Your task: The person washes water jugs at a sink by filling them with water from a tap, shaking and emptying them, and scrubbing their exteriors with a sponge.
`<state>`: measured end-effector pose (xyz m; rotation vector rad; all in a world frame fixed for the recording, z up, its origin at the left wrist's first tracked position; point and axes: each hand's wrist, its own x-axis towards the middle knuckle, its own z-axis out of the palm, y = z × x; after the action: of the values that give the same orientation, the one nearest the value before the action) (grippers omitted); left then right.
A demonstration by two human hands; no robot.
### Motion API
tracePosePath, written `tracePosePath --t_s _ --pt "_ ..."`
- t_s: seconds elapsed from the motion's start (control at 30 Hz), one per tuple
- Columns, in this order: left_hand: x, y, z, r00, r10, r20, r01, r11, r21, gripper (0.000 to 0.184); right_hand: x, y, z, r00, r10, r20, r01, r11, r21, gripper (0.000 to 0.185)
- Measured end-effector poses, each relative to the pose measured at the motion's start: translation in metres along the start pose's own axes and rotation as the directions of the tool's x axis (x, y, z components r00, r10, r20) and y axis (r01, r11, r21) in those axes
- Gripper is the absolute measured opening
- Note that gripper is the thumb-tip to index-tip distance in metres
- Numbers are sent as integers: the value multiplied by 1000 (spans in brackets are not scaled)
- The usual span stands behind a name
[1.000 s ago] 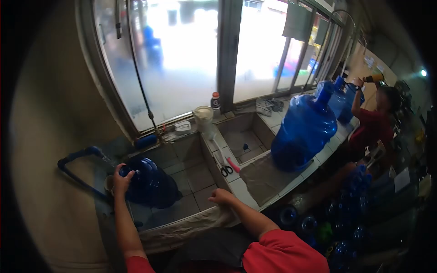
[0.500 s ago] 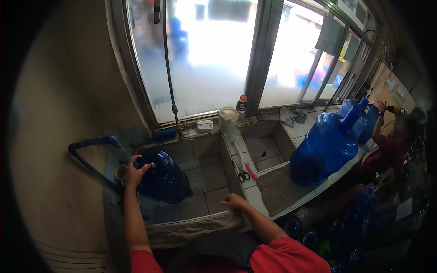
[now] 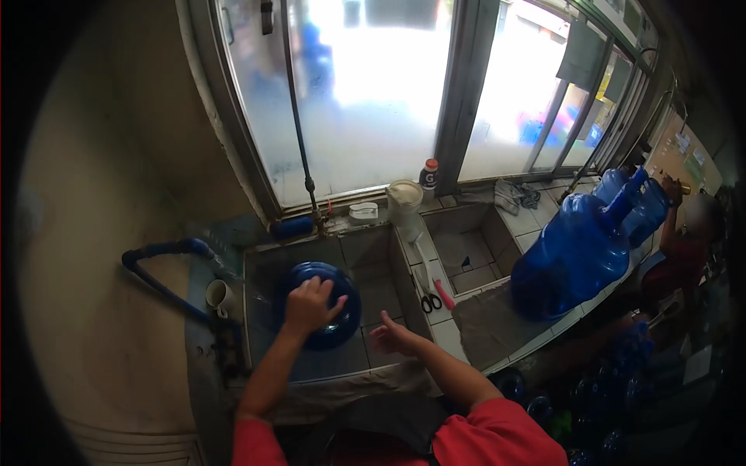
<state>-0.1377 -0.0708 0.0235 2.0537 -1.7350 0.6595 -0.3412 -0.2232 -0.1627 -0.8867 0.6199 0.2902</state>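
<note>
A blue water jug (image 3: pixel 348 314) stands in the left tiled basin, its round end facing up towards me. My left hand (image 3: pixel 309 307) lies over the middle of that end with fingers curled; the hand covers what may be the neck. Right of the jug, over the basin's near side, my right hand (image 3: pixel 394 335) is held in the air, thumb raised and fingers apart, holding nothing. A blue pipe (image 3: pixel 159 247) curves beside the basin, with water spraying from its end.
Black-handled scissors (image 3: pixel 431 302) and a pink-handled tool (image 3: pixel 444 295) lie on the divider. A white tub (image 3: pixel 405 203) and a bottle (image 3: pixel 429 173) stand behind. Large blue jugs (image 3: pixel 571 252) stand on the right counter, near another person (image 3: pixel 684 241). A mug (image 3: pixel 220 296) sits left.
The jug has gone from leaning to standing more upright, a little to the right. My left hand moved right with it. My right hand opened from a loose fist.
</note>
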Motion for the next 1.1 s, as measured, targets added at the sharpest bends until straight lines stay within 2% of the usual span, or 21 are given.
tracePosePath --t_s 0.07,0.1,0.17,0.23,0.3,0.43,0.5,0.57,0.63,0.67,0.7,0.73,0.77,0.8,0.87,0.9,0.97,1.0,1.03,1.07,1.1 --pt "13 9 -4 994 -93 -53 91 995 -40 35 11 1 3 963 196 -183 -232 952 -199 104" --pt "23 7 -9 978 -174 -116 165 983 -85 33 13 -4 2 963 201 -181 -237 949 -208 104" --pt "33 -5 -59 890 -340 -302 289 936 -203 23 15 -11 7 854 222 -470 -279 959 -55 108" --pt "20 -30 -112 772 -551 -315 440 822 -361 17 13 -21 -1 910 -273 -312 302 952 48 101" --pt "-11 -51 -144 608 -728 -317 525 668 -527 19 -27 -50 13 777 -597 -201 629 741 234 94" --pt "-63 -74 -127 490 -787 -375 491 604 -628 25 -47 -46 16 852 -509 -120 515 779 358 87" --pt "-71 -87 -111 521 -832 -191 683 540 -491 30 -21 -45 -8 940 -339 30 298 863 408 85" --pt "-84 -91 -116 417 -903 -104 753 407 -518 33 -51 -79 9 961 -277 -2 260 899 353 78" --pt "-102 -89 -131 379 -896 -230 603 428 -673 33 -73 -99 11 847 -531 5 525 839 143 75" --pt "-108 -79 -138 383 -875 -296 501 466 -729 29 -82 -101 19 859 -512 21 505 852 139 75" --pt "-125 -81 -130 366 -879 -305 510 463 -725 29 -91 -102 27 715 -699 10 698 715 36 76" --pt "-147 -88 -111 359 -871 -335 371 463 -805 29 -94 -104 30 528 -849 24 849 525 -64 77" --pt "-156 -88 -103 351 -863 -363 222 453 -863 29 -85 -101 25 534 -844 37 844 532 -65 77" --pt "-161 -93 -93 342 -866 -363 226 451 -863 29 -72 -94 16 617 -786 -23 785 618 -47 81" --pt "-142 -93 -82 397 -840 -371 576 542 -612 29 -57 -95 10 774 -624 -112 631 774 47 86" --pt "-136 -90 -85 390 -839 -379 572 543 -614 29 -60 -101 9 772 -628 -104 634 773 39 86" --pt "-127 -81 -102 175 -980 -97 578 182 -795 29 -81 -122 18 748 -661 -64 652 750 -114 83" --pt "-135 -82 -100 156 -983 -100 580 173 -796 29 -94 -129 20 670 -742 -15 722 657 -217 90" --pt "-148 -83 -96 173 -976 -130 417 192 -889 29 -103 -132 27 682 -731 -4 712 665 -224 90" --pt "-159 -84 -89 186 -968 -170 233 212 -949 30 -109 -135 35 556 -831 23 805 532 -263 92" --pt "-171 -91 -67 173 -968 -181 226 218 -949 30 -110 -138 41 408 -911 59 880 375 -291 95"
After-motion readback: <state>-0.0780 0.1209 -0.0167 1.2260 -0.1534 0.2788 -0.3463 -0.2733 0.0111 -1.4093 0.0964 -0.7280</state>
